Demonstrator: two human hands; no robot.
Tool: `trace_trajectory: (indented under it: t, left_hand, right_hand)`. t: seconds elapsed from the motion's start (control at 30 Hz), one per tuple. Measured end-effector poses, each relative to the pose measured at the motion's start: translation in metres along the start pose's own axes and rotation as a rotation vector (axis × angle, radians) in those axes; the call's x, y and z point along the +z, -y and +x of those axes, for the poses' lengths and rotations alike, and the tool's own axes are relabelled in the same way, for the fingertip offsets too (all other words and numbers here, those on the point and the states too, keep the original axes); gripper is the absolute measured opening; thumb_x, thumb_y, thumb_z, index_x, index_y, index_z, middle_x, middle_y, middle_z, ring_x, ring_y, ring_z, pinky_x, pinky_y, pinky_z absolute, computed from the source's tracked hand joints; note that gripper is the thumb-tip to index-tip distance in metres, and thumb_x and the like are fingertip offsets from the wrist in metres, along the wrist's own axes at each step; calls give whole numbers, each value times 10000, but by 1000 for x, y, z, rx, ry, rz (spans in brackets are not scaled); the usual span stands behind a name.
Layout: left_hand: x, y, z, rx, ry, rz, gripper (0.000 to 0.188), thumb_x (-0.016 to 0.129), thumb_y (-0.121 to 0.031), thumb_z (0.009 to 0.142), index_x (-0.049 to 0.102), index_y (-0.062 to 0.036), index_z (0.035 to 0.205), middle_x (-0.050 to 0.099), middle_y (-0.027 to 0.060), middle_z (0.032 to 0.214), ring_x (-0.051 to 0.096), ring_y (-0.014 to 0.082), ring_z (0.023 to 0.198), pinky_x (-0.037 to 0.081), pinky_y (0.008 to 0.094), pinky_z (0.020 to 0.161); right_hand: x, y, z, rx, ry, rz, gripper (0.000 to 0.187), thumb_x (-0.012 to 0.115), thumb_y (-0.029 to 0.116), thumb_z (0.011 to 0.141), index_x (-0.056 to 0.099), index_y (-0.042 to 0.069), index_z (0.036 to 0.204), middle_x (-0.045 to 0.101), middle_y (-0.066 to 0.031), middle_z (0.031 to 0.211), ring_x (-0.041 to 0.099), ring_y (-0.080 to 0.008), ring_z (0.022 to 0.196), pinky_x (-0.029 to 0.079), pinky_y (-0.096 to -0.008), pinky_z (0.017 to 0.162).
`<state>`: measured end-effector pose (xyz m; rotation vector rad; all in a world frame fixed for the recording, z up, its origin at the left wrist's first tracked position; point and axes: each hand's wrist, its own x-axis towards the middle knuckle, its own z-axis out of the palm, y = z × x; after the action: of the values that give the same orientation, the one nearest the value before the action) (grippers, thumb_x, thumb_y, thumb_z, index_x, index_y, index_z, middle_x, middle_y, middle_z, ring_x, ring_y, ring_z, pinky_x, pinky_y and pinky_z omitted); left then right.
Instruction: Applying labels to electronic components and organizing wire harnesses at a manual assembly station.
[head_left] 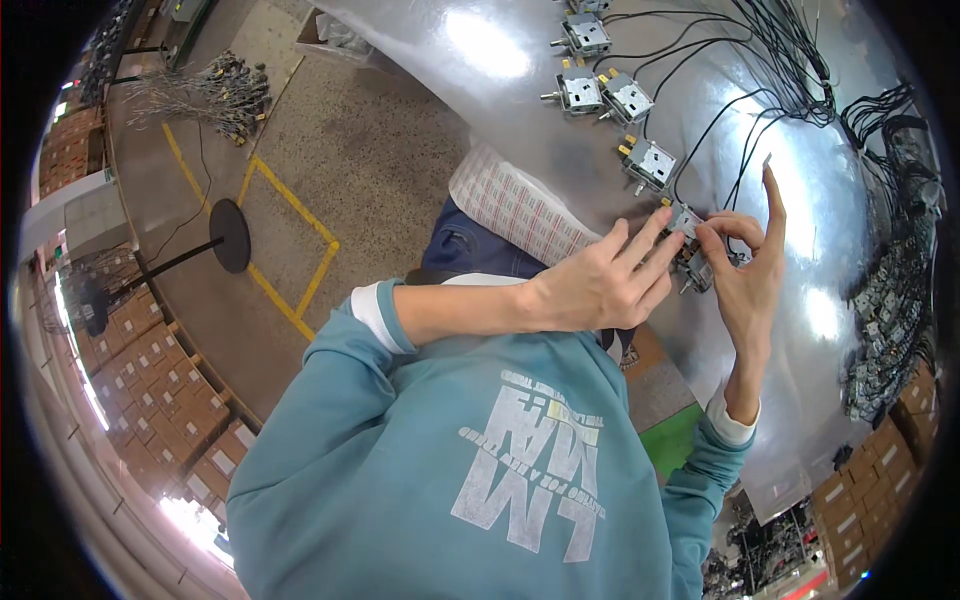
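My left hand (605, 283) reaches across from the left, fingers stretched out and slightly apart. Its fingertips touch or hover at the nearest metal thermostat-like switch (684, 222), a small silvery box with yellow terminals. On the other side of that box is my right hand (748, 275), thumb and bent fingers closed at its edge while one finger sticks up. Both hands partly cover the box. A sheet of white labels with red print (515, 200) lies over my lap beside the table edge, left of my hands.
Several similar switches (580, 90) sit in a line along the shiny metal table (440, 35). Their black leads (790, 60) bunch at the far right. A large pile of such parts (880, 310) lies on the right. A round black stand base (230, 236) is on the floor.
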<state>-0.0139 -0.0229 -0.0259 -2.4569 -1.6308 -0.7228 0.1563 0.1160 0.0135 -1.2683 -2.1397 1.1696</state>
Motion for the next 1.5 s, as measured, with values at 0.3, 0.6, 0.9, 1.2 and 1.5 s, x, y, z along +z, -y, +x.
trace_trajectory:
  t: [0.3,0.6,0.9,1.2,1.5]
  left_hand:
    - [0,-3,8,40,76,152,343,614,-253,957,763,40,1055,698,277,1355,637,489,1280,612,498,831]
    - [0,-7,18,102,115,314,350,598,-251,961,763,27,1093,680,290,1379,661,452,1224,613,439,869]
    - [8,-8,19,91,108,310,340,589,-286,983,767,-25,1109,673,242,1400,632,401,1199,612,439,867]
    - [10,-10,22,61,47,255,333,615,-275,966,787,-34,1118,716,199,1313,611,367,1203,607,452,848]
    - [11,-14,26,37,48,208,328,614,-271,962,789,-28,1095,722,193,1300,612,355,1206,597,457,841]
  right_hand:
    - [-3,8,-2,38,22,-47,963,792,-21,914,258,90,1708,776,-88,950,721,-141,941,563,-330,953]
    - [-15,5,2,-215,-200,-245,972,823,-33,877,265,37,1670,685,-32,889,688,-227,1209,467,-402,1119]
    - [16,21,33,-143,13,92,969,804,28,951,180,37,1693,795,-82,1042,677,-271,1298,430,-421,1185]
    - [27,26,57,71,77,217,963,848,53,925,239,20,1670,798,-119,1000,717,-112,855,572,-258,793]
    - [23,23,54,42,109,205,1021,854,51,919,198,60,1701,800,-101,1043,695,-90,863,523,-239,784]
